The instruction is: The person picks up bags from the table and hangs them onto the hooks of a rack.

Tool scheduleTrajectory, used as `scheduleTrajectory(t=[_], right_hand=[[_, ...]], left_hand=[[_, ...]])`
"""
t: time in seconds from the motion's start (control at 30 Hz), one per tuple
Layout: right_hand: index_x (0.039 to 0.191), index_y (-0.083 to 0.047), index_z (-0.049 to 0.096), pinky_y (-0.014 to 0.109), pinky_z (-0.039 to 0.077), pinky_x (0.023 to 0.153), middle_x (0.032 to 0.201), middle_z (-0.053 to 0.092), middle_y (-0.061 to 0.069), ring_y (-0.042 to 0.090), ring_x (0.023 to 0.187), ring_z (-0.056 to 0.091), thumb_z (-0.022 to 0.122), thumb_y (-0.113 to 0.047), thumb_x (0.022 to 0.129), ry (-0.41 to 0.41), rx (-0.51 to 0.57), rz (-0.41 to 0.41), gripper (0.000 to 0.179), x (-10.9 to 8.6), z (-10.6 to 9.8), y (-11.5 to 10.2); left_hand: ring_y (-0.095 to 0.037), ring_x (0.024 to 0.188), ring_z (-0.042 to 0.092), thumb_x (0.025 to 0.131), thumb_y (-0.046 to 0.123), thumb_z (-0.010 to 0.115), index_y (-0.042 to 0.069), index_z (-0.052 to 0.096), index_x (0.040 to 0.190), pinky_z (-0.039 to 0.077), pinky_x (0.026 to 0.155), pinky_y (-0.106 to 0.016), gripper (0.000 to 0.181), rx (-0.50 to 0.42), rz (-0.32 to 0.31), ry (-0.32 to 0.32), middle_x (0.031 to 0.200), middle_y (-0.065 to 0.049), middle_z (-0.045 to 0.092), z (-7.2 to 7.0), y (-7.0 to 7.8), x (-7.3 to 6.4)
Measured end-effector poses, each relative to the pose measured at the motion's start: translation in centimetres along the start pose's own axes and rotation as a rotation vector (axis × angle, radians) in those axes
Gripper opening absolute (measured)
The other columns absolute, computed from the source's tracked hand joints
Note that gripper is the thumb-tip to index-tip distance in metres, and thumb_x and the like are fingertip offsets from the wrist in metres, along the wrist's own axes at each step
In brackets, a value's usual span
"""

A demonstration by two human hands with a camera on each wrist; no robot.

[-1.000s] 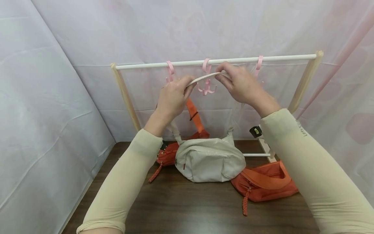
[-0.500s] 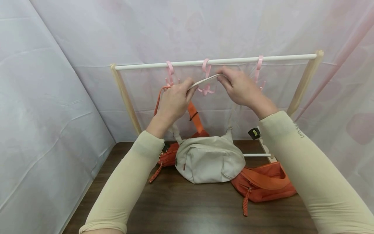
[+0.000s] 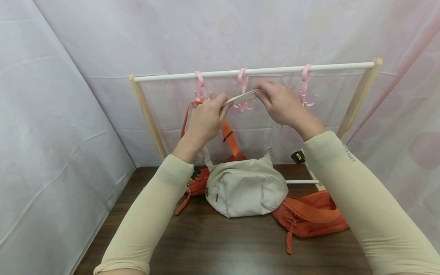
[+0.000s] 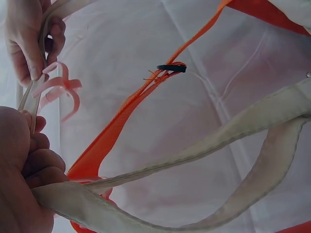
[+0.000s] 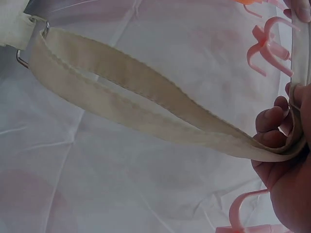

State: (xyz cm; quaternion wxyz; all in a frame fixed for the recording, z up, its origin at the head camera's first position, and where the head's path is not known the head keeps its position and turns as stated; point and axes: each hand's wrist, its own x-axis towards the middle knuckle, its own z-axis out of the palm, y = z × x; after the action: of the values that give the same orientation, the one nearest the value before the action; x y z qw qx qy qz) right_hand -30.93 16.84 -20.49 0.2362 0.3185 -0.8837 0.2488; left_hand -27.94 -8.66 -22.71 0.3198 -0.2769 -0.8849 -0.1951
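A cream waist bag (image 3: 245,189) hangs low over the table, its strap (image 4: 194,158) running up to both hands. My left hand (image 3: 206,114) grips the strap on one side, fingers curled round it in the left wrist view. My right hand (image 3: 280,103) pinches the same strap further right, and a doubled length (image 5: 131,92) drops from it to a metal ring. Between the hands the strap is drawn out, slanting up to the right, in front of the middle pink hook (image 3: 243,103).
A white rail (image 3: 172,77) on wooden posts carries two more pink hooks, left (image 3: 199,86) and right (image 3: 305,89). An orange bag (image 3: 199,181) has its strap at the left hook. Another orange bag (image 3: 313,214) lies on the brown table (image 3: 213,248) at right.
Both hands have lowered slightly, and the strap between them has gone from arched to straighter. The cream bag has sunk a little. The right hook now shows more of its prongs.
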Motion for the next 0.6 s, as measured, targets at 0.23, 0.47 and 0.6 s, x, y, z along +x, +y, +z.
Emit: scheduleTrajectory(t=[0.23, 0.47, 0.6], right_hand=[[0.121, -0.005, 0.065, 0.043, 0.04, 0.076, 0.098, 0.063, 0.013, 0.03, 0.083, 0.052, 0.052, -0.018, 0.113, -0.005, 0.009, -0.011, 0.019, -0.1, 0.6, 0.4], [0.125, -0.008, 0.063, 0.046, 0.043, 0.079, 0.104, 0.065, 0.012, 0.031, 0.087, 0.054, 0.052, -0.023, 0.114, -0.041, -0.017, 0.049, 0.023, -0.4, 1.0, 0.6], [0.128, -0.008, 0.063, 0.047, 0.044, 0.08, 0.109, 0.067, 0.013, 0.033, 0.088, 0.056, 0.051, -0.025, 0.114, -0.055, -0.013, 0.071, 0.024, -0.5, 1.3, 0.8]], left_hand=[[-0.025, 0.057, 0.047, 0.112, 0.035, 0.056, 0.015, 0.061, 0.109, 0.036, 0.051, -0.037, 0.021, 0.015, -0.019, -0.024, 0.068, -0.003, 0.048, 0.3, -0.1, -0.2], [-0.025, 0.058, 0.047, 0.111, 0.032, 0.058, 0.014, 0.062, 0.111, 0.037, 0.051, -0.037, 0.019, 0.014, -0.041, -0.051, 0.07, -0.003, 0.05, 0.7, -0.3, -0.2], [-0.025, 0.059, 0.048, 0.111, 0.031, 0.06, 0.014, 0.062, 0.11, 0.037, 0.052, -0.038, 0.017, 0.013, -0.053, -0.053, 0.069, -0.003, 0.05, 1.0, -0.5, -0.3]])
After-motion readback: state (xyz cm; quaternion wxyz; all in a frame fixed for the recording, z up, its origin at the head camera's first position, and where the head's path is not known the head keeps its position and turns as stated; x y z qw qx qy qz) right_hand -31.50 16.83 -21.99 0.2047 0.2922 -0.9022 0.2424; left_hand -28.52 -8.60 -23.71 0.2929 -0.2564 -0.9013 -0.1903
